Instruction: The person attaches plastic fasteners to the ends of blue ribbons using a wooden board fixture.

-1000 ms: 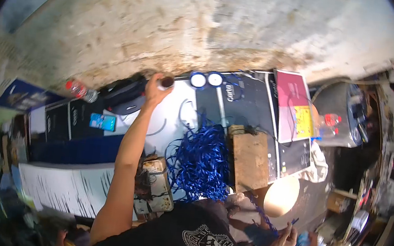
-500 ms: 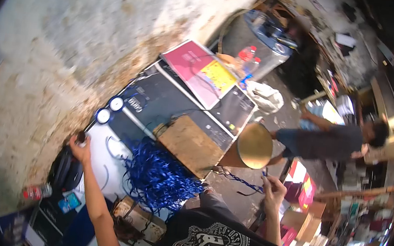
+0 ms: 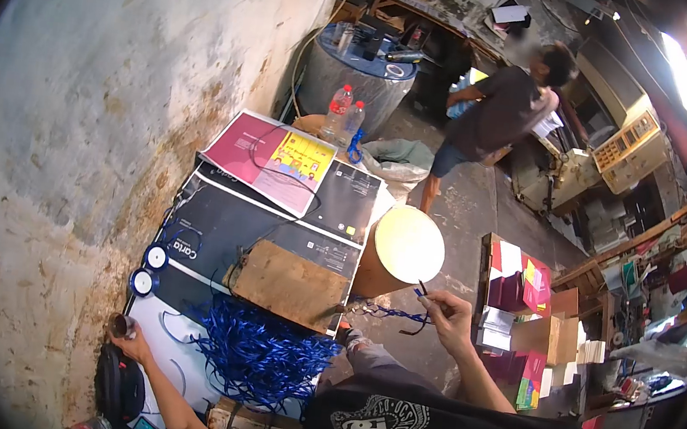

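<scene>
My left hand (image 3: pixel 130 344), at the wall side of the table, is closed around a small glass (image 3: pixel 122 326) that looks dark inside. My right hand (image 3: pixel 449 318) is raised at the right, its fingertips pinching the end of a blue braided cord (image 3: pixel 392 311). From there the cord runs left toward the edge of a wooden block (image 3: pixel 291 285). Between my arms a heap of shiny blue ribbon strips (image 3: pixel 256 353) lies on the table. Two ribbon spools (image 3: pixel 143 282) stand near the wall, just beyond my left hand.
Black printed sheets (image 3: pixel 275 224) and a pink-yellow poster (image 3: pixel 269 158) cover the table. A round drum (image 3: pixel 408 243) stands at its right edge. Plastic bottles (image 3: pixel 337 112) are behind. A co-worker (image 3: pixel 499 114) walks on the far side. Stacked boxes (image 3: pixel 522 281) sit at right.
The view has turned, so the table appears more upright. My left hand now shows the glass more clearly. The right hand still pinches the cord. The co-worker appears farther up the view.
</scene>
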Tool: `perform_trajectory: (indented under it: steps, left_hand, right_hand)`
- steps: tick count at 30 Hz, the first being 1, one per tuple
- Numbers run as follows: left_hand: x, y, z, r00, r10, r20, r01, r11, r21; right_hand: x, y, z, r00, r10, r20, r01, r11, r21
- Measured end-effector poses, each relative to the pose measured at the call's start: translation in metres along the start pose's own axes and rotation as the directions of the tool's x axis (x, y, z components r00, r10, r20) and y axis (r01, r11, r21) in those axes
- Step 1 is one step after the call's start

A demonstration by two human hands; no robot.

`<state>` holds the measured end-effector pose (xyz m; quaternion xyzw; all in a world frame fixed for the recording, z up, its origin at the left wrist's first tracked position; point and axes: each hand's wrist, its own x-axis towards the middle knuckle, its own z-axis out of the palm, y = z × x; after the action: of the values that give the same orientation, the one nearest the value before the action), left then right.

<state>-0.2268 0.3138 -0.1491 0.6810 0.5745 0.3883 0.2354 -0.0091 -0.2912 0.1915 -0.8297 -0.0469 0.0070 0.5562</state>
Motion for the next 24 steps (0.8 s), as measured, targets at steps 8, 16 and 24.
perform_trajectory:
  steps: [8,16,24]
  left_hand:
    - [-0.009,-0.005,-0.011,0.983,-0.089,0.159,0.092,0.996,-0.010]
    - [-0.042,0.002,-0.065,0.976,-0.179,0.125,0.164,0.979,0.122]
    - [-0.068,0.100,-0.195,0.987,-0.109,-0.118,0.108,0.994,-0.017]
  right_hand:
    - [0.014,0.005,-0.004,0.997,-0.030,0.066,0.030,1.000,0.004]
    - [0.065,0.003,0.008,0.951,-0.067,0.303,0.012,0.983,0.181]
    - [0.137,0.019,0.014,0.745,-0.254,0.617,-0.068,0.891,0.449]
